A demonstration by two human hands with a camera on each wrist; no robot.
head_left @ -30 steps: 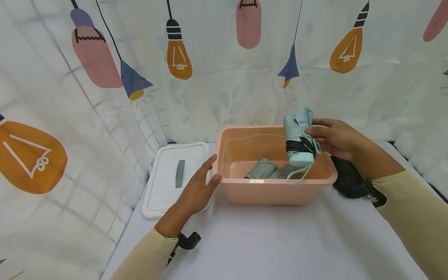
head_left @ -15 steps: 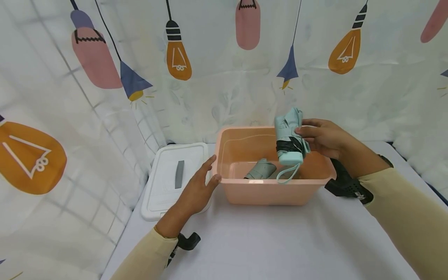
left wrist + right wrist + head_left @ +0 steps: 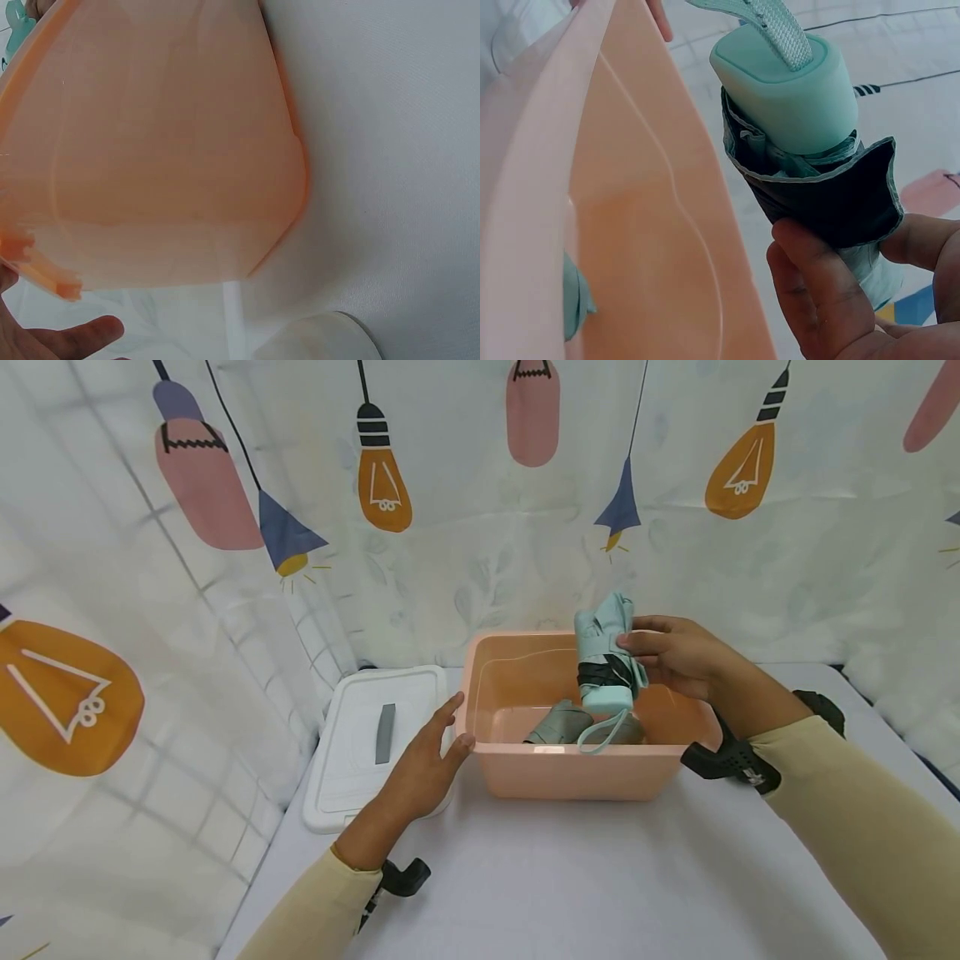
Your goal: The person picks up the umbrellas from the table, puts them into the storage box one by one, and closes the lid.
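Observation:
My right hand [image 3: 678, 662] grips a folded mint-green umbrella [image 3: 604, 647] between thumb and fingers, above the right half of a peach plastic bin [image 3: 562, 777]. The umbrella's pale handle [image 3: 795, 97] and wrist loop point down toward the bin's front rim; a dark band of cloth wraps its middle. My left hand [image 3: 420, 764] is at the bin's left front corner, its fingers mostly straight and right at the rim. Inside the bin lie a grey-green rolled bundle [image 3: 561, 723] and a second one [image 3: 618, 729], partly hidden by the umbrella's loop and the front wall.
A white lidded box [image 3: 348, 735] with a grey handle [image 3: 385, 733] stands left of the bin. Both are on a table with a white cover [image 3: 570, 877]. A patterned curtain [image 3: 465, 543] hangs close behind and along the left side.
My right hand has carried the umbrella leftward over the bin, from its right end toward the middle. The left hand has stayed at the bin's corner.

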